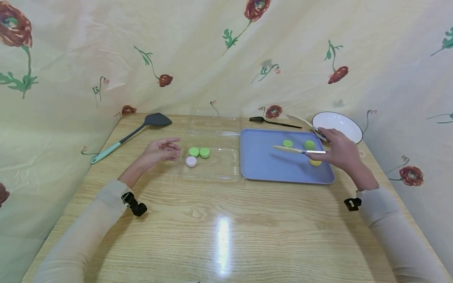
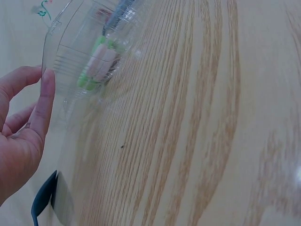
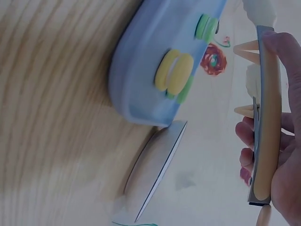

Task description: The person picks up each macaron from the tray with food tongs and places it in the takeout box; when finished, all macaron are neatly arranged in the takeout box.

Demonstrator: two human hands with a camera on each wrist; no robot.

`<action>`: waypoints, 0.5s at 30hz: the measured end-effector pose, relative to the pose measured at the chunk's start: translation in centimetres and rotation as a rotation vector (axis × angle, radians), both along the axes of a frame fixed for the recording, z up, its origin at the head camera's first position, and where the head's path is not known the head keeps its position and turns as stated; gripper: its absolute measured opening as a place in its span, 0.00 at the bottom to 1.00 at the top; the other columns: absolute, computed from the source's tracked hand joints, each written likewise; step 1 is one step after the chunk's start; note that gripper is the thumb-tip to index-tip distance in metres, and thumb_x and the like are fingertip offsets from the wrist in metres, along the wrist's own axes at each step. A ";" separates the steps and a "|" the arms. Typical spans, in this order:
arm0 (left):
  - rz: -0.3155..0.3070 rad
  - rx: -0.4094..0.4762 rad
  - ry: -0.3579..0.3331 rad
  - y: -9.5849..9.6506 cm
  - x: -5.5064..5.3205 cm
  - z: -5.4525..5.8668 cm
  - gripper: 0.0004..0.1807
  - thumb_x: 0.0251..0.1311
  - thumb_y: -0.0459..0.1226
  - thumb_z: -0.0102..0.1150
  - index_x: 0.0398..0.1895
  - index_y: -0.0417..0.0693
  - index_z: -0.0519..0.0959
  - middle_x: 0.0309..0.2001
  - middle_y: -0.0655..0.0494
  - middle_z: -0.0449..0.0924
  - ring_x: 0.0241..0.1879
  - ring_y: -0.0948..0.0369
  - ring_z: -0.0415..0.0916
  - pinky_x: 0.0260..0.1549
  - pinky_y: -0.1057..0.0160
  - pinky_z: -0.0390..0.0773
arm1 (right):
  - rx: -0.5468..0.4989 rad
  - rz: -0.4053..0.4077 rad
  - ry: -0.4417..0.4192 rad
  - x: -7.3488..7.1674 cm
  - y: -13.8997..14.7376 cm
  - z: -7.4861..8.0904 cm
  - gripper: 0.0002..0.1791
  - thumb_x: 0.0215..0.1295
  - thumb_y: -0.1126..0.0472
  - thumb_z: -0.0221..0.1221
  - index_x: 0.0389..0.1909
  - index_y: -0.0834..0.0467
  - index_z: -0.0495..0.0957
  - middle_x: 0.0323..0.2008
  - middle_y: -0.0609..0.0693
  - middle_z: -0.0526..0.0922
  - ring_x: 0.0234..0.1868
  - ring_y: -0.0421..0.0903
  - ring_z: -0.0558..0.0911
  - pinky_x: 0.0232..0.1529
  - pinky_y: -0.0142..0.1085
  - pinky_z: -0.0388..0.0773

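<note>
Right hand (image 1: 340, 151) held a pair of tongs (image 1: 299, 149), fingers curled round the handles, with the tips out over the blue tray (image 1: 269, 169). Two green cookies (image 1: 288, 144) and a yellow cookie (image 1: 315, 162) lay on that tray, close to the tongs. Left hand (image 1: 161, 150) was loose and open, holding nothing, just beside the clear box (image 1: 212, 167) with two green cookies and a pink cookie (image 1: 191, 161) inside

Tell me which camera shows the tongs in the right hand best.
The right wrist view: the tongs fill the frame edge-on, with the right hand gripping them. The head view shows the tongs small and thin, stretched over the blue tray. The left wrist view shows none of them.
</note>
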State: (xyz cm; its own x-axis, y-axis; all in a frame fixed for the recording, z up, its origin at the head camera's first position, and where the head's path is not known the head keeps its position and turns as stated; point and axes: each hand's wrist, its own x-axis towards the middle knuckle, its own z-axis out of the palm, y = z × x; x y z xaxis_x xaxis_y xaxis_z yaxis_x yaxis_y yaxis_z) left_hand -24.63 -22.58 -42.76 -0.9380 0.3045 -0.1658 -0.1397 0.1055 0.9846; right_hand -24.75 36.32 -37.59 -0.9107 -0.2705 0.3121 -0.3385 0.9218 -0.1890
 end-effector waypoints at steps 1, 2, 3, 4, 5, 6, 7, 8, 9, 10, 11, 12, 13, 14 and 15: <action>0.002 0.002 -0.002 0.0 0.0 0.0 0.36 0.68 0.28 0.61 0.77 0.36 0.59 0.49 0.54 0.78 0.43 0.66 0.82 0.45 0.67 0.87 | 0.000 -0.007 -0.016 0.1 0.2 -0.1 0.53 0.41 0.47 0.80 0.67 0.66 0.71 0.55 0.71 0.78 0.49 0.65 0.79 0.37 0.63 0.81; 0.002 0.002 -0.002 0.0 0.0 0.0 0.36 0.68 0.28 0.61 0.77 0.36 0.59 0.49 0.53 0.78 0.43 0.66 0.82 0.45 0.67 0.88 | 0.001 -0.012 -0.030 0.1 0.3 -0.2 0.53 0.41 0.46 0.80 0.68 0.67 0.71 0.56 0.71 0.77 0.50 0.65 0.79 0.38 0.63 0.81; 0.004 0.005 -0.003 0.0 0.0 0.0 0.36 0.68 0.28 0.60 0.77 0.36 0.60 0.50 0.52 0.77 0.43 0.66 0.82 0.45 0.67 0.88 | 0.001 -0.019 -0.043 0.2 0.5 -0.3 0.54 0.41 0.46 0.80 0.68 0.67 0.71 0.56 0.71 0.77 0.50 0.65 0.79 0.39 0.63 0.81; 0.001 0.006 -0.002 0.0 0.0 0.1 0.36 0.68 0.28 0.60 0.77 0.36 0.59 0.50 0.52 0.77 0.43 0.66 0.82 0.46 0.67 0.87 | 0.003 -0.020 -0.050 0.2 0.7 -0.4 0.54 0.41 0.46 0.80 0.68 0.67 0.70 0.56 0.71 0.77 0.50 0.65 0.79 0.39 0.63 0.80; 0.000 0.007 -0.001 0.0 0.0 0.1 0.36 0.69 0.28 0.60 0.77 0.35 0.59 0.50 0.52 0.78 0.43 0.66 0.82 0.46 0.67 0.87 | 0.007 -0.022 -0.054 0.1 0.9 -0.5 0.54 0.42 0.45 0.80 0.68 0.67 0.70 0.56 0.71 0.77 0.49 0.65 0.79 0.39 0.63 0.80; 0.000 0.007 -0.003 0.0 0.0 0.1 0.36 0.69 0.28 0.60 0.78 0.35 0.59 0.50 0.52 0.78 0.43 0.65 0.82 0.46 0.67 0.87 | 0.009 -0.023 -0.056 0.1 1.0 -0.6 0.54 0.42 0.45 0.80 0.68 0.67 0.71 0.56 0.71 0.77 0.49 0.64 0.79 0.39 0.63 0.80; 0.000 0.006 -0.003 0.0 0.0 0.1 0.36 0.69 0.28 0.60 0.78 0.35 0.59 0.50 0.53 0.78 0.44 0.65 0.82 0.46 0.66 0.87 | 0.010 -0.023 -0.052 0.1 1.2 -0.7 0.53 0.42 0.45 0.79 0.67 0.67 0.71 0.55 0.70 0.77 0.48 0.64 0.79 0.38 0.62 0.80; -0.002 0.005 -0.003 0.0 0.0 0.1 0.36 0.69 0.28 0.61 0.78 0.35 0.59 0.49 0.53 0.78 0.44 0.65 0.82 0.46 0.66 0.87 | 0.013 -0.022 -0.044 0.1 1.4 -0.8 0.52 0.42 0.45 0.79 0.66 0.67 0.72 0.55 0.70 0.78 0.48 0.64 0.79 0.38 0.62 0.80; 0.001 0.005 -0.005 0.0 0.0 0.1 0.36 0.69 0.28 0.61 0.78 0.36 0.59 0.49 0.53 0.78 0.44 0.64 0.82 0.46 0.66 0.88 | 0.015 -0.022 -0.040 0.1 1.5 -0.9 0.51 0.42 0.45 0.79 0.66 0.67 0.73 0.55 0.70 0.78 0.48 0.64 0.79 0.37 0.62 0.80; -0.001 0.003 -0.003 0.0 0.1 0.2 0.36 0.69 0.28 0.61 0.77 0.36 0.59 0.49 0.54 0.78 0.44 0.64 0.82 0.46 0.66 0.88 | 0.018 -0.025 -0.036 0.1 1.6 -1.0 0.50 0.42 0.45 0.79 0.65 0.67 0.74 0.54 0.69 0.79 0.48 0.64 0.80 0.36 0.62 0.80; -0.001 0.002 -0.001 0.0 0.1 0.2 0.36 0.69 0.28 0.61 0.77 0.36 0.59 0.48 0.54 0.78 0.44 0.64 0.82 0.45 0.66 0.88 | 0.021 -0.028 -0.033 0.1 1.7 -1.0 0.49 0.43 0.45 0.78 0.64 0.67 0.75 0.54 0.69 0.79 0.48 0.64 0.80 0.35 0.62 0.80; -0.001 0.000 0.001 0.0 0.1 0.2 0.36 0.69 0.28 0.61 0.77 0.36 0.60 0.48 0.54 0.78 0.44 0.64 0.82 0.45 0.66 0.88 | 0.023 -0.030 -0.032 0.2 1.7 -1.0 0.48 0.43 0.45 0.78 0.63 0.67 0.75 0.54 0.68 0.80 0.47 0.64 0.81 0.34 0.61 0.79; 0.001 0.002 0.003 0.0 0.1 0.2 0.36 0.69 0.28 0.61 0.77 0.35 0.60 0.48 0.54 0.79 0.44 0.64 0.82 0.45 0.66 0.88 | 0.023 -0.032 -0.031 0.2 1.8 -1.0 0.47 0.43 0.45 0.78 0.63 0.66 0.76 0.53 0.68 0.80 0.47 0.64 0.81 0.33 0.61 0.79; 0.003 0.003 0.005 0.0 0.1 0.2 0.36 0.69 0.28 0.61 0.77 0.35 0.60 0.48 0.54 0.79 0.43 0.64 0.82 0.45 0.66 0.88 | 0.024 -0.037 -0.036 0.2 1.8 -1.0 0.46 0.44 0.45 0.78 0.62 0.66 0.77 0.53 0.68 0.80 0.46 0.64 0.81 0.31 0.59 0.79; 0.002 0.004 0.007 0.0 0.1 0.2 0.36 0.69 0.28 0.60 0.77 0.35 0.60 0.48 0.54 0.79 0.43 0.64 0.82 0.44 0.66 0.88 | 0.027 -0.040 -0.043 0.3 1.8 -0.9 0.45 0.45 0.45 0.77 0.62 0.66 0.77 0.53 0.67 0.81 0.45 0.63 0.81 0.29 0.57 0.78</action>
